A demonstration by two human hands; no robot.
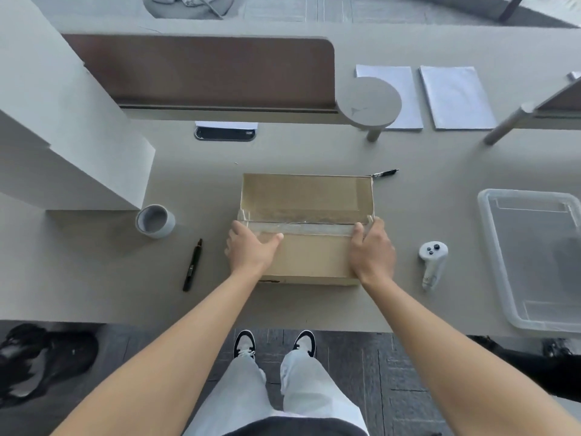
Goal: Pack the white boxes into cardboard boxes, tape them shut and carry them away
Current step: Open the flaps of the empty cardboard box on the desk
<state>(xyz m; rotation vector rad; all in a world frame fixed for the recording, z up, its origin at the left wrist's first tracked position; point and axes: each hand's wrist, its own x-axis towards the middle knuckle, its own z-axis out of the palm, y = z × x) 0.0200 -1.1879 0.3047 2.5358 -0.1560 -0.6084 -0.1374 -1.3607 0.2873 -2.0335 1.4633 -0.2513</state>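
- My left hand [251, 248] lies flat on the near flap of the cardboard box [306, 228], fingers straight, pressing down and clasping nothing.
- My right hand [372, 247] wraps the box's right end, fingers curled over the corner at the seam.
- The box sits mid-worktop [314, 152], straight ahead of me; the far flap stands up, the seam unsealed.
- A clear strip of tape [314, 228] runs along the near flap's edge.
- The tape roll [155, 221] waits well to my left, a marker [192, 265] nearer.
- Risk, as I read it: ease off the left and that flap springs up, so the tape creases.
- Can't see any white boxes inside from here.
- A controller [432, 262] lies just right of the box; a careless elbow could knock it.
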